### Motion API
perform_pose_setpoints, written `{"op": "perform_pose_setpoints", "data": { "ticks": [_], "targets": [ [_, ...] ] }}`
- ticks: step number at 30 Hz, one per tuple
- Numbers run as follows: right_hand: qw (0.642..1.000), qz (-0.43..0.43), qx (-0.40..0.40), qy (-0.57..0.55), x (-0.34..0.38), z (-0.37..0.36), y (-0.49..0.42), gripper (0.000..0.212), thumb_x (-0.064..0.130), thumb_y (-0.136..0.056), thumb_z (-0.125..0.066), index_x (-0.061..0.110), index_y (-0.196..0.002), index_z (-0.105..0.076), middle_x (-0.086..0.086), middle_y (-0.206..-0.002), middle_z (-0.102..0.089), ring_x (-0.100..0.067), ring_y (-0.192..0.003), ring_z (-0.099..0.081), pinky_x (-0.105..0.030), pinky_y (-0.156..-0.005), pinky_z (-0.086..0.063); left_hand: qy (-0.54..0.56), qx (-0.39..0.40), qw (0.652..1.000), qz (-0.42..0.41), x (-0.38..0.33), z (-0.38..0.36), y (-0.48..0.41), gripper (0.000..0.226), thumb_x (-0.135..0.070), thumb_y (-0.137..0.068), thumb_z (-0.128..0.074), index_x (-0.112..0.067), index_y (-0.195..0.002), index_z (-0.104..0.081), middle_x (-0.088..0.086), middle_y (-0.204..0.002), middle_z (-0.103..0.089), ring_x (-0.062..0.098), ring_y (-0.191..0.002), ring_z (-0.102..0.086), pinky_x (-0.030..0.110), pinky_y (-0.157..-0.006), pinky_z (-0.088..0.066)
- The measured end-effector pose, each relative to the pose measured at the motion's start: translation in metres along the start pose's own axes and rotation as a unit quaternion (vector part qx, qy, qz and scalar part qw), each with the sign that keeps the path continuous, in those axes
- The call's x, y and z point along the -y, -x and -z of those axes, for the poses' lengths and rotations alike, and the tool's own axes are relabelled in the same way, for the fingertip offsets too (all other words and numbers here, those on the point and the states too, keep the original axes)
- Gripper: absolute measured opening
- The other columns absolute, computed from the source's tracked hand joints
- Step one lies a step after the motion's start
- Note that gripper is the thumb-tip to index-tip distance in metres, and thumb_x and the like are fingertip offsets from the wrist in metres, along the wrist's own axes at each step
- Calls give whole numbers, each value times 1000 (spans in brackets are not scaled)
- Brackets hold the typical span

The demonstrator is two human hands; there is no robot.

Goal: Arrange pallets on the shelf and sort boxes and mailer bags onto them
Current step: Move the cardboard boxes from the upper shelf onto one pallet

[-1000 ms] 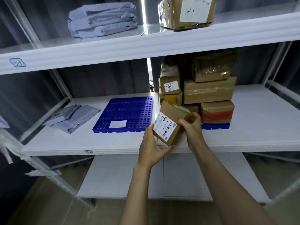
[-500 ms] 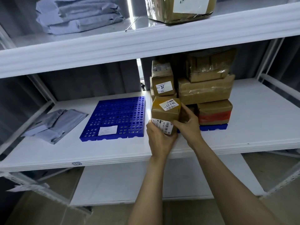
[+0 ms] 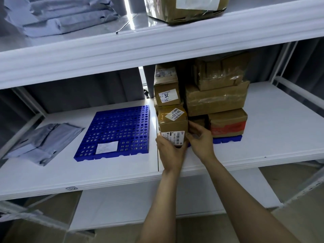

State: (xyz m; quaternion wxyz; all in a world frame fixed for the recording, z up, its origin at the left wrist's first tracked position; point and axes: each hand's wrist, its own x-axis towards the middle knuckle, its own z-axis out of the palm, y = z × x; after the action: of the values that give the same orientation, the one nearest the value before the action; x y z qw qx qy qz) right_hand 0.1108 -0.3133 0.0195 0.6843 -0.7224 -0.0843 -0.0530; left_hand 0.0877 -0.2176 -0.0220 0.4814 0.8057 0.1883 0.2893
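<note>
A small cardboard box with a barcode label on its front stands at the left front of a stack of boxes. That stack rests on a blue pallet on the middle shelf. My left hand grips the small box from the front and below. My right hand holds its right side. A second blue pallet, perforated and bearing a white label, lies to the left with nothing else on it. Grey mailer bags lie further left.
The top shelf carries folded grey mailer bags and a large taped box. A lower shelf board shows beneath. White shelf uprights stand at the right.
Both hands carried the small box from in front of the shelf onto the stack's left front and turned it upright. The camera moved closer.
</note>
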Motion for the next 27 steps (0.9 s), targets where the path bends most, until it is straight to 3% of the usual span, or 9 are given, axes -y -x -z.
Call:
{"op": "perform_pose_setpoints", "data": {
  "ticks": [5,9,13,18,23,27],
  "targets": [
    [1000,13,0,5,-1,-3,-6,39,-2,-89,-59,7,-127,-59,0,-114,-65,-7,-98,-63,-9,-75,-51,-7,9,1000,8,2,-3,-8,84,-41,-66,-84,-17,-125,-30,6,-125,-50,20,-113,-56,36,-82,-59],
    [1000,18,-5,8,0,-4,-8,38,-3,-89,-58,7,-125,-61,3,-110,-65,-2,-93,-63,-10,-73,-52,-6,10,1000,17,2,-5,-10,83,-42,-66,-84,-19,-124,-30,5,-125,-50,20,-113,-57,36,-83,-59],
    [1000,13,-11,10,-3,-4,-8,36,0,-89,-60,9,-123,-63,-2,-113,-68,-10,-97,-66,-19,-78,-55,1,19,1000,19,3,-3,-9,81,-39,-68,-83,-19,-126,-30,5,-128,-51,20,-115,-57,35,-84,-58],
    [999,7,-35,26,-3,-1,-2,35,-2,-88,-61,7,-121,-64,1,-109,-68,-7,-95,-64,-7,-71,-50,12,18,999,46,1,5,-3,93,-39,-69,-83,-16,-138,-26,5,-135,-48,20,-124,-51,32,-88,-54],
    [998,-2,-46,53,-6,5,4,34,-6,-86,-60,6,-117,-66,0,-107,-69,-8,-96,-65,-11,-82,-51,-7,5,999,36,1,11,7,76,-32,-76,-79,-17,-133,-32,6,-133,-49,21,-125,-51,34,-90,-54],
    [995,-2,-54,79,-4,7,10,31,-3,-86,-63,5,-117,-67,-3,-108,-69,-10,-94,-64,-4,-74,-47,-20,-19,999,29,-6,14,14,68,-27,-80,-76,-12,-133,-36,7,-130,-50,20,-123,-51,40,-90,-56]
  ]
}}
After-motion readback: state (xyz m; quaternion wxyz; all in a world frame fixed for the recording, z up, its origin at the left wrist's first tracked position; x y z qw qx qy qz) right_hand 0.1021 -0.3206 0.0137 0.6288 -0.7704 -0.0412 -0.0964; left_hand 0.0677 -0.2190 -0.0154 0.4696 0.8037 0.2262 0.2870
